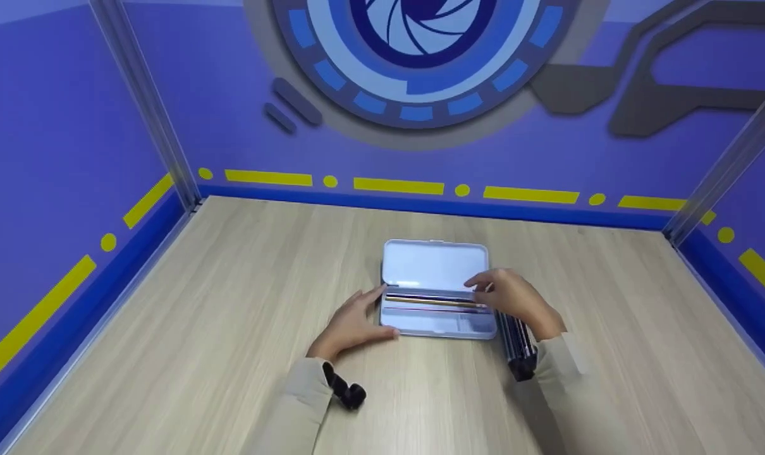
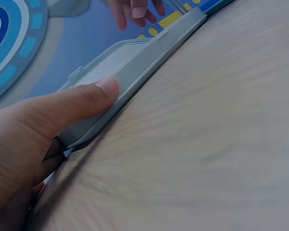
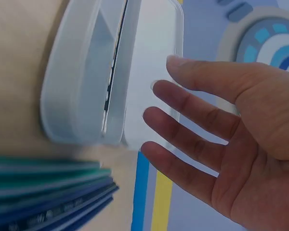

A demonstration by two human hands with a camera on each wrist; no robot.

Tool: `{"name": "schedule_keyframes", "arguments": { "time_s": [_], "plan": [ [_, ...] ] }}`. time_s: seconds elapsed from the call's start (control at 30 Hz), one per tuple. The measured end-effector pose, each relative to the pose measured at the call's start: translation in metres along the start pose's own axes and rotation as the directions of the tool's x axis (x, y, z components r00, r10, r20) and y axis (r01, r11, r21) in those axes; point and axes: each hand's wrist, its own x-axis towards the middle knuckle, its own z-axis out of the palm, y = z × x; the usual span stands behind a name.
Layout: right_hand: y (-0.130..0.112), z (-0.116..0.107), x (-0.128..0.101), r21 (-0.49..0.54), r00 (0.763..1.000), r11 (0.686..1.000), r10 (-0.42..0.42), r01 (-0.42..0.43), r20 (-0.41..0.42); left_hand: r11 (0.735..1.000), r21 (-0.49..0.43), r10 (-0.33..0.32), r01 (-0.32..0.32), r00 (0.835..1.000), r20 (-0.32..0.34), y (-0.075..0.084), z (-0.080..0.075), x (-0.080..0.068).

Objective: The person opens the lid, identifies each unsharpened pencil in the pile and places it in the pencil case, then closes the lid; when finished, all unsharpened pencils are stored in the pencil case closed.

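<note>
A white pencil case (image 1: 420, 322) lies on the table with its lid (image 1: 434, 264) raised toward the back. Several thin pencils (image 1: 430, 301) lie lengthwise in its tray. My left hand (image 1: 354, 320) grips the case's left end; in the left wrist view the thumb (image 2: 86, 100) presses the front wall, while the fingers are partly hidden behind the end. Over the right side of the case, my right hand (image 1: 514, 296) hovers with nothing in it, its fingers (image 3: 183, 134) spread and slightly bent in the right wrist view. A bundle of dark pens or pencils (image 1: 515, 341) lies just right of the case, below the right wrist.
The wooden table (image 1: 250, 265) extends around the case. Blue-purple panels (image 1: 231, 95) with yellow dashes stand at its back and sides, joined by metal corner posts (image 1: 145, 95). A black wrist-camera mount (image 1: 348, 393) sticks out from the left sleeve.
</note>
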Motion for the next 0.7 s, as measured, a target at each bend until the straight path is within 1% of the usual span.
{"name": "schedule_keyframes", "arguments": {
  "time_s": [0.2,0.33,0.57,0.7],
  "plan": [
    [0.024,-0.008,-0.011,0.06,0.996,0.997,0.051,-0.046,-0.072,1.0,0.008,0.009,-0.009,1.0,0.001,-0.001,-0.001,0.001],
    [0.038,-0.013,-0.018,0.089,0.992,0.993,0.09,-0.082,-0.092,1.0,0.01,0.003,-0.003,1.0,-0.003,0.0,-0.001,0.001],
    [0.059,-0.014,-0.033,0.118,0.984,0.979,0.171,-0.163,-0.054,1.0,0.007,-0.004,0.004,1.0,0.004,0.0,-0.001,0.001],
    [0.069,-0.012,-0.04,0.117,0.977,0.97,0.214,-0.212,-0.002,1.0,0.008,-0.002,0.002,1.0,0.005,0.0,-0.001,0.0]
  ]
}}
